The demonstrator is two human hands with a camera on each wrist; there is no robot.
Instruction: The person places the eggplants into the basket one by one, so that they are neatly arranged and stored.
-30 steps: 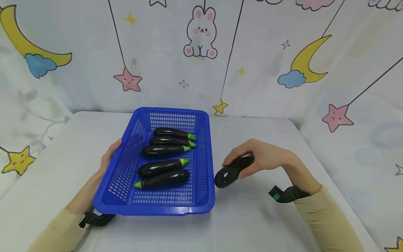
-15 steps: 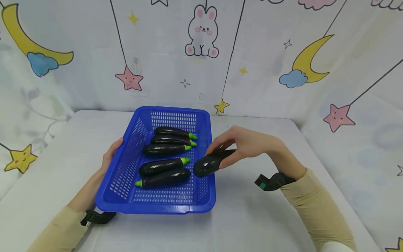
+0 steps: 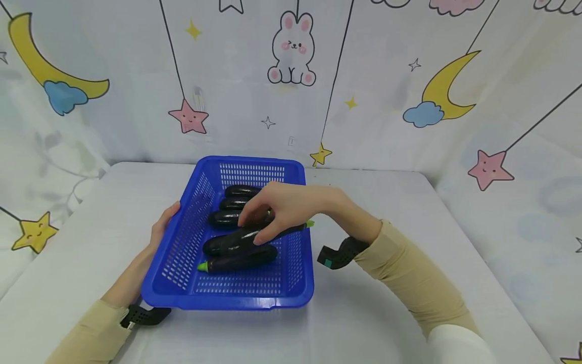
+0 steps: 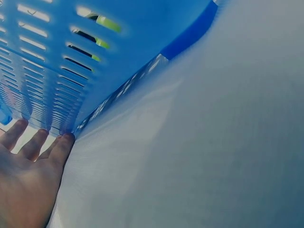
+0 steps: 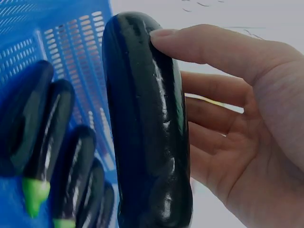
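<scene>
In the head view, my right hand (image 3: 291, 205) holds a dark glossy eggplant (image 3: 237, 241) over the blue basket (image 3: 227, 302), its green stem end pointing right. Thumb and fingers grip that eggplant (image 5: 145, 123) from both sides in the right wrist view. More eggplants lie in the basket: several behind and beneath my hand, partly covered, and one in front (image 3: 243, 260) with its stem to the left. My left hand (image 3: 161, 227) is at the basket's left side. Its fingers reach out straight to the perforated wall in the left wrist view (image 4: 33, 175).
The basket stands on a white-covered table (image 3: 364, 298). Behind the table hangs a white curtain (image 3: 241, 101) printed with a rabbit, moons and stars. A white rounded object (image 3: 459, 346) shows at the bottom right, near the right sleeve.
My right hand has carried the eggplant leftward, from beside the basket's right rim to over the eggplants inside. My left hand and the basket have stayed nearly in place.
</scene>
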